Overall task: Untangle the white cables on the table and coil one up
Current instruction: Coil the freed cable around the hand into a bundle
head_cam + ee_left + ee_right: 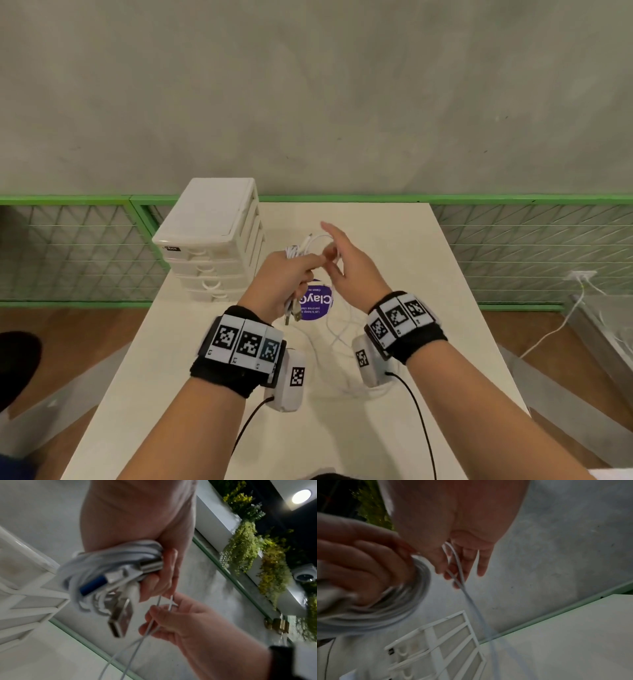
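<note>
the white cables (109, 561) form a thick bundle of loops held above the table, with silver usb plugs (120, 620) sticking out – thin loose strands (337, 337) hang down and lie curled on the table.

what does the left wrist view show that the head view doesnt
Only the left wrist view: metal USB plugs sticking out of the coil, one with a blue sleeve, plus hanging plants and a ceiling lamp.

Only the head view: the table top, its purple sticker, loose cable lying on it, and both wristbands.

Both: the left hand gripping the white coil, the right hand pinching a strand, and the white drawer unit.
</note>
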`<state>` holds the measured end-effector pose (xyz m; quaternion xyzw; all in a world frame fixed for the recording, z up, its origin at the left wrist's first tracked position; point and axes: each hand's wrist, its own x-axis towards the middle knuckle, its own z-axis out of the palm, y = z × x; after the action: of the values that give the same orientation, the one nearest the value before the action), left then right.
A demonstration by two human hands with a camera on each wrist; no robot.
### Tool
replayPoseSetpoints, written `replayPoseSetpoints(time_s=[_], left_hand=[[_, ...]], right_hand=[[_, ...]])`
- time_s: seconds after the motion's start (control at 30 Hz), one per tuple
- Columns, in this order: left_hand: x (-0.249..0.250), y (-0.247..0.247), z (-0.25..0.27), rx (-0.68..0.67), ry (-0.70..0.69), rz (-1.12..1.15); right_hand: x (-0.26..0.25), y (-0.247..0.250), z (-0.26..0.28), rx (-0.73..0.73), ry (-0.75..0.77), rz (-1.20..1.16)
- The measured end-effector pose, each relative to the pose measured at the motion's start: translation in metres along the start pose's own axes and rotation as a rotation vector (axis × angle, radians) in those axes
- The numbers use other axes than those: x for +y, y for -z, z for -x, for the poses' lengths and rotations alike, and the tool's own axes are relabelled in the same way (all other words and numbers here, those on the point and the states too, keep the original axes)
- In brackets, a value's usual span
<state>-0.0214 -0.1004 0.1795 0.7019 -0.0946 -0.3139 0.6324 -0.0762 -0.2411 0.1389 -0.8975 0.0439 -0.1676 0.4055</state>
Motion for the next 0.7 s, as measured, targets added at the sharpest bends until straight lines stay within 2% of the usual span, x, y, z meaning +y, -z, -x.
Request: replayPoseSetpoints(time_s=[0.07,0.13,0.23,0.3,0.4,0.5,0.63,0.7], left_hand=[[0.003,0.004,0.003,-0.064,0.039,-0.066],[0.005,0.010,0.004,-0.144,0.069,-0.082],[0.009,0.009,0.008,-0.363,0.046,0.047],[0.015,0.003,0.012,-0.511,0.014,0.192],[0.029,-0.005,0.014,-0.571,-0.067,0.465],[0.045,-0.006,0.008,-0.461,-0.197,0.673],[0.062,0.006,-0.009,-0.121,-0.468,0.676],[0.066,0.015,-0.018,0.074,-0.549,0.666]], right_hand=[[-0.002,0.009,-0.010,-0.042,0.027,0.063],[-0.007,0.020,-0.020,-0.077,0.104,0.231],[-0.014,0.029,-0.030,-0.034,0.261,0.329],[-0.016,0.028,-0.029,-0.044,0.190,0.218],[-0.017,0.013,-0.026,-0.129,-0.001,0.066],[-0.003,-0.011,-0.016,-0.165,-0.007,0.136],[0.017,-0.020,0.008,-0.205,-0.067,0.077],[0.024,-0.018,0.019,-0.219,-0.112,0.019]])
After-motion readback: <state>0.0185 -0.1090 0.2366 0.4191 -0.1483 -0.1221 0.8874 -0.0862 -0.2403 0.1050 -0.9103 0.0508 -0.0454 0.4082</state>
